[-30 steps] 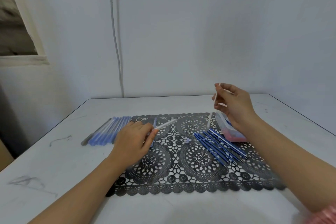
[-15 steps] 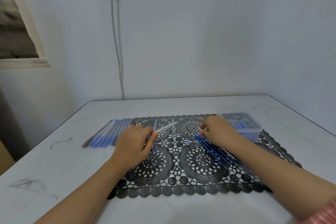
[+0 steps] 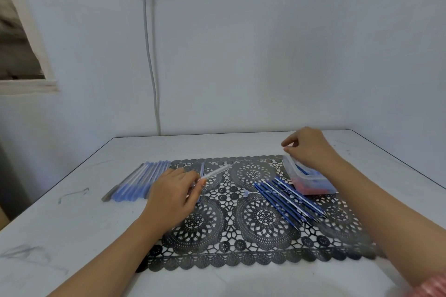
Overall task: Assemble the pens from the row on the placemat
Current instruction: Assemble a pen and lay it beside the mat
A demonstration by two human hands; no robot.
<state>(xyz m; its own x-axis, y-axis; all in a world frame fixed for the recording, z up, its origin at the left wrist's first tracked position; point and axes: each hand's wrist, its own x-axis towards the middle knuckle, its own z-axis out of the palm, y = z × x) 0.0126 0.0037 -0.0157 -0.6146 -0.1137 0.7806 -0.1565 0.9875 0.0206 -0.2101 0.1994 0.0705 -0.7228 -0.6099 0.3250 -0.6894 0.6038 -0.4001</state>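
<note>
Left hand pinches barrel jutting rightward

We note pens left of the placemat, refills on its right half, box just behind them.

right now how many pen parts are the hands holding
1: a clear pen tube pinched by the left hand, above the placemat's left side. The right hand is at the plastic box; something small in its curled fingers may be hidden.
</note>
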